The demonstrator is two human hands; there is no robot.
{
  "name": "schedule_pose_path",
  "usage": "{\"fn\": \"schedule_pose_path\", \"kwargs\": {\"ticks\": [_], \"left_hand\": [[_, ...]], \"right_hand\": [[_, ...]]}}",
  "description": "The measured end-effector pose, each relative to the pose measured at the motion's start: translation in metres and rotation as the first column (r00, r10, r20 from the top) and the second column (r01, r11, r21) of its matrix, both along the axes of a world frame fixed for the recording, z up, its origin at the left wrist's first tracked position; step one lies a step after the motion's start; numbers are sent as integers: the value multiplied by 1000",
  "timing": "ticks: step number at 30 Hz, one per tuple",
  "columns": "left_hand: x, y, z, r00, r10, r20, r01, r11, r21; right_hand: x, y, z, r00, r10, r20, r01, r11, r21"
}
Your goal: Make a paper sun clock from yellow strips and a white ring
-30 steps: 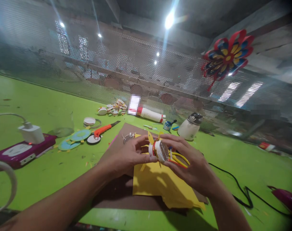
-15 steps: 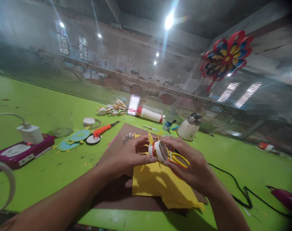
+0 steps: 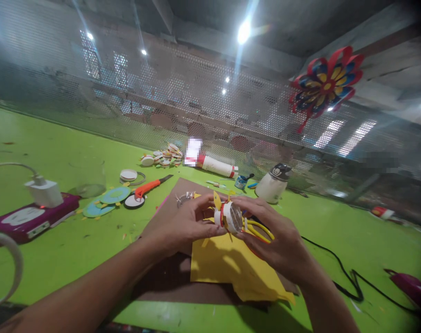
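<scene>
Between my hands is a small round white paper craft piece (image 3: 234, 217) with a red band and yellow paper tabs sticking out. My left hand (image 3: 192, 219) grips its left side between thumb and fingers. On the other side, my right hand (image 3: 271, 231) closes its fingers and thumb on the right rim. Under the piece lies a sheet of yellow paper (image 3: 227, 261), on a brown board (image 3: 155, 282). Yellow scissor handles (image 3: 260, 229) show partly behind my right hand.
Left of the board lie an orange-handled cutter (image 3: 149, 187), light-blue discs (image 3: 115, 195), a glass (image 3: 88, 178) and a purple power strip (image 3: 33, 219). Similar small pieces (image 3: 165, 156) are heaped at the back. A white jug (image 3: 271, 186) stands behind my right hand; a black cable (image 3: 356, 282) runs rightward.
</scene>
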State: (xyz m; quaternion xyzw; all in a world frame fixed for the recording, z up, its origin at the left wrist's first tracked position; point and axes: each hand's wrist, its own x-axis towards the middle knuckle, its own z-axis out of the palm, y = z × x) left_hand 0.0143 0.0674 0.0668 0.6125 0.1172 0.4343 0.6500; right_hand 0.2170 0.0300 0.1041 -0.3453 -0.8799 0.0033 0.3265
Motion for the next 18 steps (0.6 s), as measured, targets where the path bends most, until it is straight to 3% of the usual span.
{"fn": "schedule_pose_path", "kwargs": {"ticks": [18], "left_hand": [[-1,2,-4,1000,6,-27,-7,1000,-28]], "right_hand": [[5,-1,-1,999,-37,-36,36,999,-34]]}}
